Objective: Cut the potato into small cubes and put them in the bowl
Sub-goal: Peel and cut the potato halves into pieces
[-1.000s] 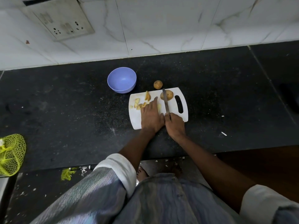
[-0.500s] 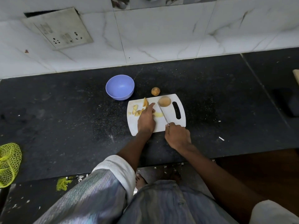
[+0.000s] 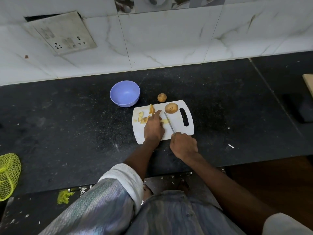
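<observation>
A white cutting board (image 3: 176, 131) lies on the black counter. My left hand (image 3: 153, 127) rests on the board, fingers pressing a pale potato strip (image 3: 164, 121). My right hand (image 3: 183, 145) grips a knife (image 3: 169, 122) whose blade lies just right of that strip. Several cut potato pieces (image 3: 143, 117) lie on the board's left part. A halved potato (image 3: 171, 108) sits at the board's far edge. A small whole potato (image 3: 162, 97) lies on the counter behind the board. The purple bowl (image 3: 124, 93) stands empty to the back left.
A tiled wall with a switch plate (image 3: 61, 33) rises behind the counter. A yellow net bag (image 3: 8, 173) lies at the far left. A wooden edge (image 3: 308, 83) shows at the far right. Scraps dot the floor below.
My right hand has drawn the knife back toward me, its handle now off the board's near edge. My left hand has shifted slightly left on the board. The camera has tilted up.
</observation>
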